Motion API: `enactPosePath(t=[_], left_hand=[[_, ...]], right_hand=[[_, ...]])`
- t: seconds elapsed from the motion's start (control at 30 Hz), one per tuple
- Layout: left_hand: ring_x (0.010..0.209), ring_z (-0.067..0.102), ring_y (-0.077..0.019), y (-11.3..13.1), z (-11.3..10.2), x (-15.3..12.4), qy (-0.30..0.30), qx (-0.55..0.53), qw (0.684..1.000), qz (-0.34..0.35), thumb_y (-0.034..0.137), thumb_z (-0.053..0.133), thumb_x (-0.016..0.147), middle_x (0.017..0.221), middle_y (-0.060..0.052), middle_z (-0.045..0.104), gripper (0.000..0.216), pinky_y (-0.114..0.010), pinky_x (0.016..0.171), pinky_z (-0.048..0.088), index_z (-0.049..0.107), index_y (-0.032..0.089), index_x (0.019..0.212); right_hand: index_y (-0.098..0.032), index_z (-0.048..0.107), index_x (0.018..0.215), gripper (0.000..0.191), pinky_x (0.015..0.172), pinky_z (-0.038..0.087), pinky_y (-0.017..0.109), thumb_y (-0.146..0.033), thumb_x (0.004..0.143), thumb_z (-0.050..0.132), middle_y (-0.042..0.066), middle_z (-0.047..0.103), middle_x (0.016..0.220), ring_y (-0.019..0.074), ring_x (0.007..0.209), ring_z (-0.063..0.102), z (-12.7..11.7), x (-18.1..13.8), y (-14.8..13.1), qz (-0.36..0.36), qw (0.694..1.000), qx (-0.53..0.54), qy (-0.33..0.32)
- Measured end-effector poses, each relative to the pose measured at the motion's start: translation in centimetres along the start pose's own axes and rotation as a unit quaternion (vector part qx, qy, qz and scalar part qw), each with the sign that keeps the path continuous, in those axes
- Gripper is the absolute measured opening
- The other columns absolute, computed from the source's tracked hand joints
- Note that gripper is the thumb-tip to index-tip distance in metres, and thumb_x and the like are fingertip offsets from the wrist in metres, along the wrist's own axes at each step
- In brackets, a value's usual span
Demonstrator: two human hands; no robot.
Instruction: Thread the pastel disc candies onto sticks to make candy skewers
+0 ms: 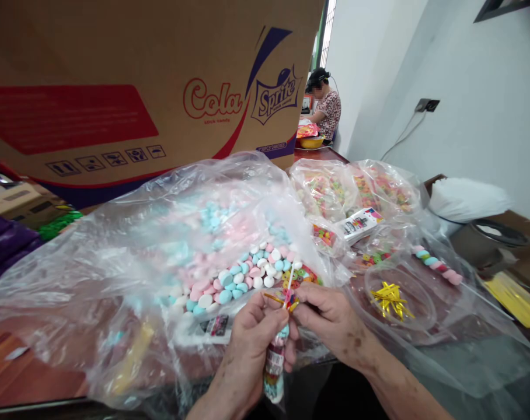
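The left grip (253, 332) is closed around the wrapped candy stick (274, 370), held near the surface's (11, 379) front edge; the right grip (324, 309) pinches the gold tie (271, 298) at its neck. Best hold the wrapper firm and twist snugly, sparing the white stick (290, 275). Count: 1 carton (116, 52), 1 wrapped candy stick, 1 round dish (432, 309), its ties too heaped to count, 1 loose lollipop (437, 264).
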State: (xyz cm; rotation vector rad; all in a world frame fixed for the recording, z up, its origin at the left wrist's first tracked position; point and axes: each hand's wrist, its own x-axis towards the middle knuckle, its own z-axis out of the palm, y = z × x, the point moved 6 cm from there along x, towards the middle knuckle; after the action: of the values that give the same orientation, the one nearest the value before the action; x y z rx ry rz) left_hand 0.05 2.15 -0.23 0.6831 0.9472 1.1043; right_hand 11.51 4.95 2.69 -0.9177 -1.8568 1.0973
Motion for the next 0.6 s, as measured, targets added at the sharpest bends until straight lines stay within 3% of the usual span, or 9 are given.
enactPosePath(t=[0.43, 0.53, 0.6], left_hand=[[0.035, 0.053, -0.0098, -0.14, -0.45, 0.32, 0.066, 0.014, 0.998, 0.018, 0.034, 0.076, 0.074, 0.056, 0.003, 0.064, 0.024, -0.017, 0.034, 0.041, 0.057, 0.019, 0.076], [0.036, 0.054, -0.0099, 0.03, -0.63, 0.51, 0.079, 0.021, 0.996, 0.031, 0.033, 0.075, 0.074, 0.058, 0.003, 0.065, 0.023, -0.018, 0.035, 0.041, 0.057, 0.019, 0.074], [0.037, 0.053, -0.0099, 0.01, -0.68, 0.81, 0.081, 0.023, 0.996, 0.035, 0.032, 0.073, 0.076, 0.057, 0.003, 0.064, 0.021, -0.018, 0.035, 0.041, 0.057, 0.019, 0.072]], right_hand=[[-0.018, 0.057, 0.064, 0.025, 0.064, 0.041, 0.019, -0.010, 0.087, 0.051, -0.005, 0.058, 0.066, 0.0087, 0.065, 0.054, -0.29, 0.42, 0.24, 0.015, 1.000, -0.008, -0.013], [-0.018, 0.058, 0.066, 0.022, 0.061, 0.040, 0.020, -0.009, 0.085, 0.051, -0.004, 0.056, 0.068, 0.0097, 0.065, 0.053, -0.13, 0.16, 0.45, -0.002, 0.996, -0.086, 0.012], [-0.018, 0.058, 0.068, 0.022, 0.060, 0.039, 0.023, -0.009, 0.086, 0.048, -0.001, 0.054, 0.069, 0.0126, 0.066, 0.051, 0.05, -0.24, 0.01, -0.062, 0.974, -0.209, 0.056]])
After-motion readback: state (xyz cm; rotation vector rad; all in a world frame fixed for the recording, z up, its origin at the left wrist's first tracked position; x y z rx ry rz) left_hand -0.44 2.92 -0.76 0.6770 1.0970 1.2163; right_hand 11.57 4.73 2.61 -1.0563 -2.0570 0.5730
